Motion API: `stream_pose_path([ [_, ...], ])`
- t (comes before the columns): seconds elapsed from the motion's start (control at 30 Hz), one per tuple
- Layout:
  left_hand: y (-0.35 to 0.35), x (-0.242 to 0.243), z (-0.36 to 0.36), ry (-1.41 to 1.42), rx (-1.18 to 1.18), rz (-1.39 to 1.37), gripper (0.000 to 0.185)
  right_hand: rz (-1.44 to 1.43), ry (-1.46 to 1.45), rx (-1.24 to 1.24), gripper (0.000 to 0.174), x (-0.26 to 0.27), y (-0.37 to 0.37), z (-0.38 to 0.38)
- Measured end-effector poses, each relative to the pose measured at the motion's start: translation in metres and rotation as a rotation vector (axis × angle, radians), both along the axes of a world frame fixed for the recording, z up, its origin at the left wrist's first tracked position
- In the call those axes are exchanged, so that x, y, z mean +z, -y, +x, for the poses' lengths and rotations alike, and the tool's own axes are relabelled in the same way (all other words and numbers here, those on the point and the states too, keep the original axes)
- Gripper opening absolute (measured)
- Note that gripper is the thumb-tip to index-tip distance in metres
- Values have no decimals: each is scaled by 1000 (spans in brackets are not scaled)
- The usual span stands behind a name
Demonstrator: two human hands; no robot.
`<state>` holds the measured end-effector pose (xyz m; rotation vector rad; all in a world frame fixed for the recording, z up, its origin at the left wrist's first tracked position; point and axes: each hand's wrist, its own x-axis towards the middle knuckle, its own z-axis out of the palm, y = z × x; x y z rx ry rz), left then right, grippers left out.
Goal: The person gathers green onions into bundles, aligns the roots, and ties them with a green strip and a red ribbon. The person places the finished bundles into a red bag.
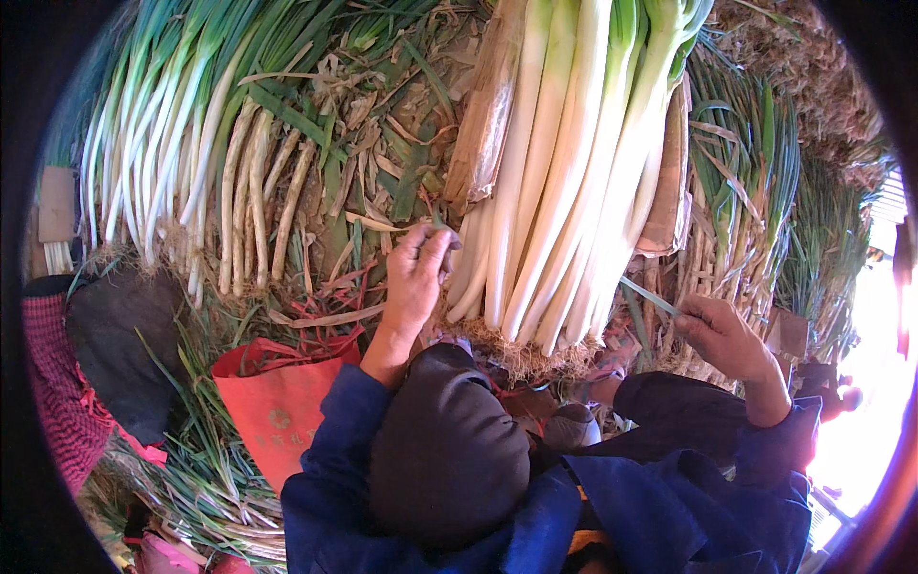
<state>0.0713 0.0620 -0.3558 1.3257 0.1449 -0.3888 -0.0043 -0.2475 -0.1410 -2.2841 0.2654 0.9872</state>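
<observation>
My left hand is closed, its thumb pressed to the fingers on the end of a green leaf strip, left of a stack of large leeks. The leeks lie side by side, roots towards me, over pieces of brown cardboard. On the right, my right hand pinches the end of a flat pale green strip that runs to the stack's right edge. Whether both hands hold one strip passing under the leeks cannot be seen.
A red bag holding red ties stands left of my knee. More leeks lie at the upper left, others at the right. Dry leaves litter the ground. A person's dark-covered knee is at the far left.
</observation>
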Motion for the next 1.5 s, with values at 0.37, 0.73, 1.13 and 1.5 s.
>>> stream_pose_path([
  [0.37,22,28,-13,98,-408,66,15,56,127,436,26,-48,-134,65],
  [0.73,22,-3,-30,197,-315,-112,24,7,308,1189,32,-117,-182,138],
  [1.13,24,19,-17,278,-364,91,28,-177,564,485,20,-89,-112,54],
  [1.5,15,18,-15,63,-486,-15,24,-249,644,424,11,-106,-128,12],
])
